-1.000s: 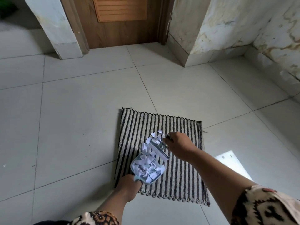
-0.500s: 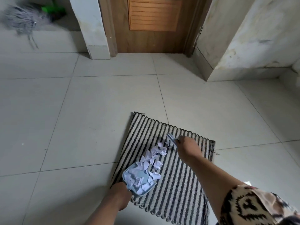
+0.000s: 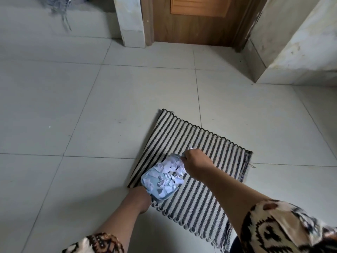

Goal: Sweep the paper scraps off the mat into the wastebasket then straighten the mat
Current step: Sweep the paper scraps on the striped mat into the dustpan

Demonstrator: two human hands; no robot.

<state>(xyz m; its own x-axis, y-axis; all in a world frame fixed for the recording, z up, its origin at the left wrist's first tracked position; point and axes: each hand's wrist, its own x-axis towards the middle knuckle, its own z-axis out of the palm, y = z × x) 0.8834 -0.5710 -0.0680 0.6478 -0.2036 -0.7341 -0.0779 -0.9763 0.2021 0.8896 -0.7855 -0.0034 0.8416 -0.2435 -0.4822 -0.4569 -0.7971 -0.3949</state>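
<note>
A black-and-cream striped mat [image 3: 206, 150] lies askew on the tiled floor. A small light-blue dustpan [image 3: 160, 185] rests on its near left part, heaped with white paper scraps [image 3: 169, 172]. My left hand [image 3: 140, 199] grips the dustpan's handle at the mat's near edge. My right hand [image 3: 196, 163] is closed on a small hand brush, mostly hidden, its bristles against the scraps at the pan's mouth. No wastebasket is in view.
A wooden door [image 3: 198, 21] with a louvred panel stands ahead between a white pillar [image 3: 130, 21] and a marble wall corner [image 3: 284, 52]. A grey mop head [image 3: 56, 4] lies at the far left. Tiled floor surrounds the mat.
My right hand has swept the brush toward the dustpan, pushing the loose scraps off the mat into the pan. The view has swung left; the mat looks more rotated.
</note>
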